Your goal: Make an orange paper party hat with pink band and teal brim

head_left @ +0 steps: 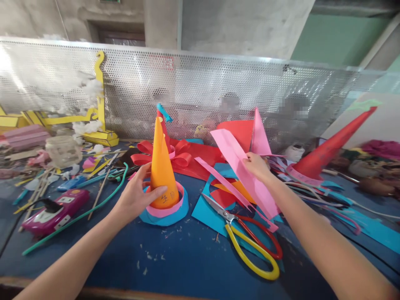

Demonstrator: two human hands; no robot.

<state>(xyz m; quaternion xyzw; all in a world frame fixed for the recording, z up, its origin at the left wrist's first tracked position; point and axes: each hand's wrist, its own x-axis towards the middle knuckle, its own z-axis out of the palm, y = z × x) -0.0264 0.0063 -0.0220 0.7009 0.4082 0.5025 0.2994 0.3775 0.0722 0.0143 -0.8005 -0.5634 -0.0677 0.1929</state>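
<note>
An orange paper cone (164, 171) with dark writing stands upright, a pink band round its base and a blue paper brim (181, 216) below. My left hand (137, 191) is wrapped round the cone's lower left side, thumb across its front. My right hand (256, 166) pinches a long piece of pink paper (229, 152) by its edge, tilted above the cut sheets. Beneath it lie blue paper (201, 212), red and orange scraps and a narrow pink strip (218, 177). Large scissors (230, 217) with one red and one yellow handle rest partly open on the blue paper.
Behind stand a red cone with looped ribbons (183, 156), a pink cone (261, 135) and, at right, a leaning red cone (334, 146). A purple power strip (58, 210), a green strip and a clear jar (62, 152) lie left. A perforated panel (193, 79) closes the back.
</note>
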